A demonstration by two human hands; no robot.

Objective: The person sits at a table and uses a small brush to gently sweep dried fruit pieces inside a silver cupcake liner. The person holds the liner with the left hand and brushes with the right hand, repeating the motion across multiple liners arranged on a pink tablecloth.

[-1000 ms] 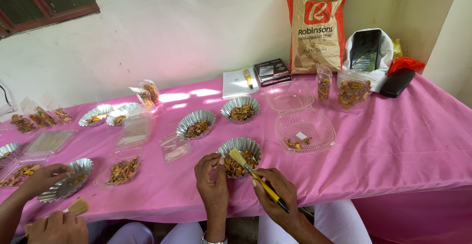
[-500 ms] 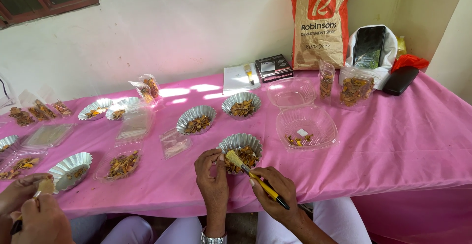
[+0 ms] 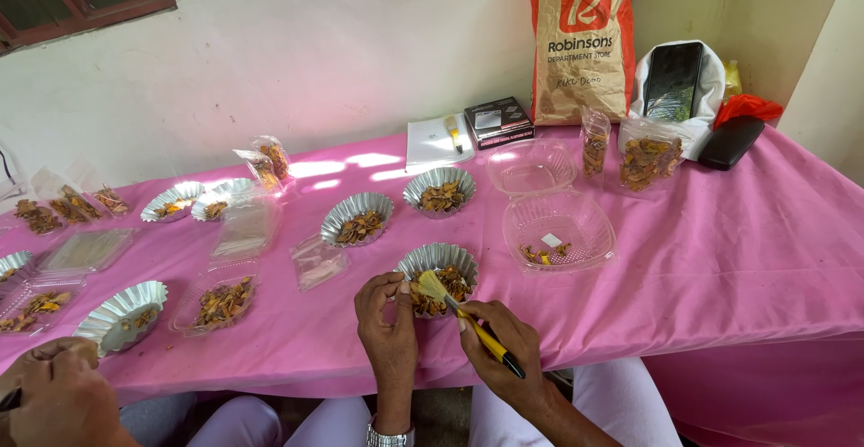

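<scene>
While my left hand (image 3: 387, 316) is pinching a small piece at lower centre, my right hand's (image 3: 499, 348) fingers are gripping the brush (image 3: 463, 316); I judge light strokes over the foil cup (image 3: 438, 262) are working best.

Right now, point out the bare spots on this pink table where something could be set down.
Widest free patch: pink tablecloth right of the clear hinged plastic container, below the black case. The left half is crowded with fluted foil cups and clear plastic trays.

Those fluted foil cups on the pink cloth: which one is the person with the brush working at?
The foil cup at the table's near edge, touched by both the left hand and the brush held in the right hand. The others sit untouched.
</scene>
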